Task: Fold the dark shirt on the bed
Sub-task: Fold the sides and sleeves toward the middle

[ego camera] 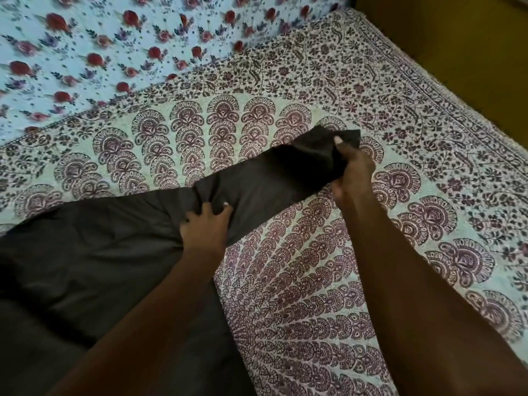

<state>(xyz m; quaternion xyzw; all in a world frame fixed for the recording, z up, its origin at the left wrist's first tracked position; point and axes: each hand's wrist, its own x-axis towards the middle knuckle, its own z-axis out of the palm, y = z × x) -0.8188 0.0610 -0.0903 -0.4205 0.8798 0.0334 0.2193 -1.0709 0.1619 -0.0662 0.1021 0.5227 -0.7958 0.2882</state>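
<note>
A paisley bedspread [314, 281] covers the bed, a rose-print sheet [114, 52] beyond it. The dark shirt [114, 252] lies near left — its sleeve [271, 178] runs far-right. The left hand [204, 227] grips mid-sleeve; the right hand [353, 170] pinches the cuff end.

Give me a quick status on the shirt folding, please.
Left hand grips dark shirt mid-sleeve. Right hand pinches cuff end, lifted. Body flat on bedspread. Nothing in the way.

two bare forearms, no sleeves; left hand [204, 224] and right hand [353, 170] show pale fingernails.
</note>
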